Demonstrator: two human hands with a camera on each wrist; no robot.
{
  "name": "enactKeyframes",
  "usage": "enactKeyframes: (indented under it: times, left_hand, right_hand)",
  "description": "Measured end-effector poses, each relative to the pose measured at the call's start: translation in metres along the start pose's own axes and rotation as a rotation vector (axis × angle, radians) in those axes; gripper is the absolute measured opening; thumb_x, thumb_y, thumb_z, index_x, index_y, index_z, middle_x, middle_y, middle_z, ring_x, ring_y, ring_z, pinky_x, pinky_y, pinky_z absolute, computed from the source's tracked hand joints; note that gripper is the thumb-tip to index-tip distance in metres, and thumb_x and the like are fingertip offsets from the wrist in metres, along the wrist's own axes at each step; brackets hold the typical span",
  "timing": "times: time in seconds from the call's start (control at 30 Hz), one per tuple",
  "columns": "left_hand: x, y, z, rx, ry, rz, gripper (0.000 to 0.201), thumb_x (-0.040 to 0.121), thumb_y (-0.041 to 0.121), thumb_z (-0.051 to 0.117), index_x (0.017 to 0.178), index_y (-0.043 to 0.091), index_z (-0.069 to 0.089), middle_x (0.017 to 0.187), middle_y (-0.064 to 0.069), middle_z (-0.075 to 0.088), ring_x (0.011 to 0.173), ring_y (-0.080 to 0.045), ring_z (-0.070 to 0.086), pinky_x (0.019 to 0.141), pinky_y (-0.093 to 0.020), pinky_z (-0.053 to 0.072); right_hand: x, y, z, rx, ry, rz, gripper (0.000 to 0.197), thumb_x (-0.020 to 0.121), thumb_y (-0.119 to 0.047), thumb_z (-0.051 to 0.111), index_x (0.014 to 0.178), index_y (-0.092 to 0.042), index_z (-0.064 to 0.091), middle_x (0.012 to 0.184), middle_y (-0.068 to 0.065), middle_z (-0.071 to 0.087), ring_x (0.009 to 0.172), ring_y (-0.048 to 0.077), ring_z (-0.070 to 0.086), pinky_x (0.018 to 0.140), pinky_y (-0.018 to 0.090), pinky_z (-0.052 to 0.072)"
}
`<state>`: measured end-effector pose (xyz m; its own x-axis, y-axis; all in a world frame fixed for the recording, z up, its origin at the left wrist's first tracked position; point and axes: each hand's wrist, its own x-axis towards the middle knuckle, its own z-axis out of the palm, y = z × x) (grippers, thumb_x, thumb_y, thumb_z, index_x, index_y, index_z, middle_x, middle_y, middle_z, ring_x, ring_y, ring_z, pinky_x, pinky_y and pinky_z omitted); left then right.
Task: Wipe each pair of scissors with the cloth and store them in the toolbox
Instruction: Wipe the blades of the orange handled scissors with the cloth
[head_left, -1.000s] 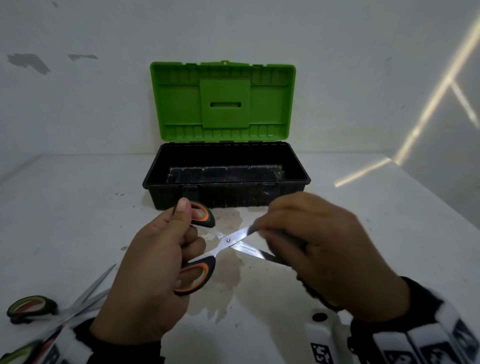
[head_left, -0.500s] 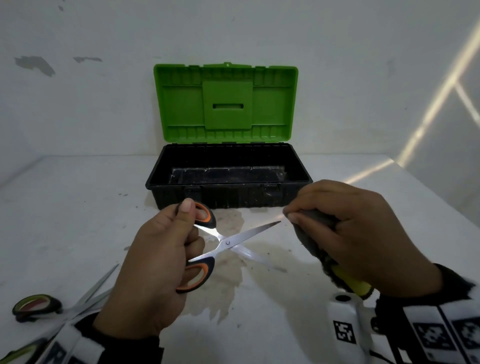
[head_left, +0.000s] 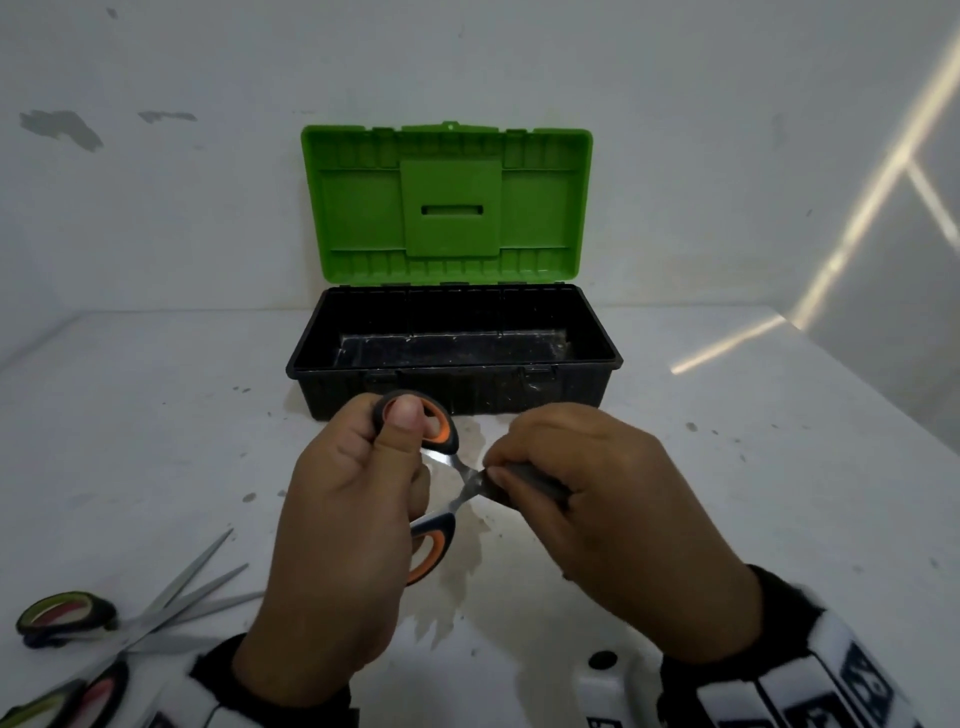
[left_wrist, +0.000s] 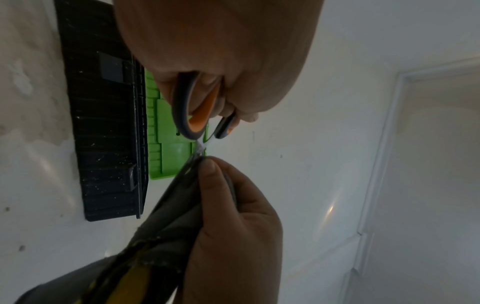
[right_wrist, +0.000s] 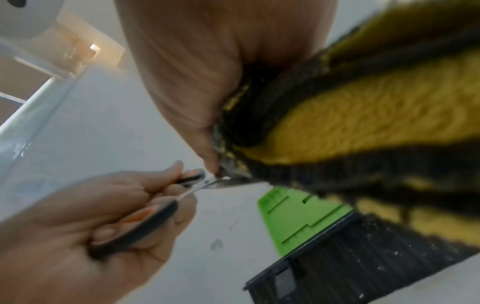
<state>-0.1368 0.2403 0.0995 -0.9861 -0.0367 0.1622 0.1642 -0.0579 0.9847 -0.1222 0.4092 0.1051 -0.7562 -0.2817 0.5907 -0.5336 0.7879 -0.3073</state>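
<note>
My left hand (head_left: 358, 525) grips the orange-and-grey handles of a pair of scissors (head_left: 439, 441), thumb through the upper loop, blades spread. My right hand (head_left: 587, 493) pinches a dark grey and yellow cloth (right_wrist: 350, 127) around the blades close to the pivot; the blades are hidden inside the cloth. Both hands hover above the white table (head_left: 156, 441), in front of the open toolbox (head_left: 457, 358) with a black tray and raised green lid (head_left: 447, 208). In the left wrist view the scissors (left_wrist: 194, 111) meet the cloth (left_wrist: 176, 216) at my right thumb tip.
Two more pairs of scissors (head_left: 130, 613) with dark handles lie open at the table's lower left. A brownish stain (head_left: 457, 582) marks the table under my hands. White walls stand behind and to the right of the table.
My right hand has slid the cloth from the blade tips back towards the pivot, covering the blades. My left hand tilted the scissors so the handles stand more upright.
</note>
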Motion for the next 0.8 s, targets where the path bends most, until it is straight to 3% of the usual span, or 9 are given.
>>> enactKeyframes:
  times: [0.2,0.37,0.5,0.6,0.7,0.8]
  left_hand:
    - [-0.001,0.0,-0.002,-0.037,-0.02,-0.019,0.033,0.084,0.05,0.049,0.08,0.022,0.066,0.047,0.008,0.032,0.042,-0.007,0.026,0.04,-0.022,0.023]
    - [-0.003,-0.002,-0.004,0.002,-0.029,0.067,0.034,0.082,0.054,0.048,0.08,0.025,0.066,0.046,0.008,0.034,0.041,-0.006,0.027,0.039,-0.023,0.024]
    - [-0.007,0.007,-0.006,0.17,-0.035,0.328,0.028,0.094,0.053,0.05,0.085,0.031,0.064,0.051,0.009,0.048,0.045,-0.007,0.044,0.042,-0.013,0.035]
    - [-0.008,0.018,-0.004,0.38,-0.131,0.567,0.017,0.092,0.045,0.052,0.087,0.031,0.061,0.068,0.007,0.058,0.065,-0.008,0.058,0.054,-0.011,0.048]
    - [-0.001,0.024,-0.001,0.688,-0.255,0.826,0.025,0.094,0.041,0.051,0.094,0.021,0.066,0.074,0.021,0.044,0.068,0.003,0.046,0.063,-0.005,0.037]
    - [0.001,0.023,0.0,0.938,-0.387,1.04,0.03,0.095,0.041,0.052,0.098,0.015,0.068,0.073,0.004,0.052,0.062,-0.007,0.042,0.054,-0.015,0.03]
  right_hand:
    - [-0.006,0.025,-0.013,0.044,0.045,0.101,0.008,0.086,-0.013,0.071,0.089,-0.02,0.075,0.086,-0.013,0.068,0.081,-0.001,0.061,0.075,0.011,0.047]
    - [-0.01,0.047,-0.026,0.083,0.083,0.256,0.012,0.083,-0.014,0.073,0.086,-0.025,0.076,0.084,-0.02,0.069,0.084,-0.004,0.063,0.074,0.001,0.04]
    - [-0.014,0.056,-0.042,0.143,0.14,0.423,0.014,0.085,-0.016,0.07,0.084,-0.03,0.074,0.08,-0.02,0.071,0.083,-0.005,0.063,0.071,0.001,0.041]
    - [-0.014,0.05,-0.052,0.287,0.118,0.508,0.014,0.087,-0.018,0.067,0.083,-0.03,0.073,0.082,-0.017,0.072,0.079,0.0,0.065,0.067,0.005,0.044]
    - [-0.012,0.037,-0.053,0.445,0.013,0.583,0.01,0.088,-0.023,0.066,0.08,-0.026,0.073,0.077,-0.007,0.072,0.069,0.003,0.065,0.063,0.013,0.047]
    - [-0.013,0.021,-0.047,0.671,-0.118,0.67,0.023,0.082,-0.038,0.066,0.08,-0.016,0.073,0.073,0.005,0.071,0.064,0.014,0.062,0.065,0.03,0.046]
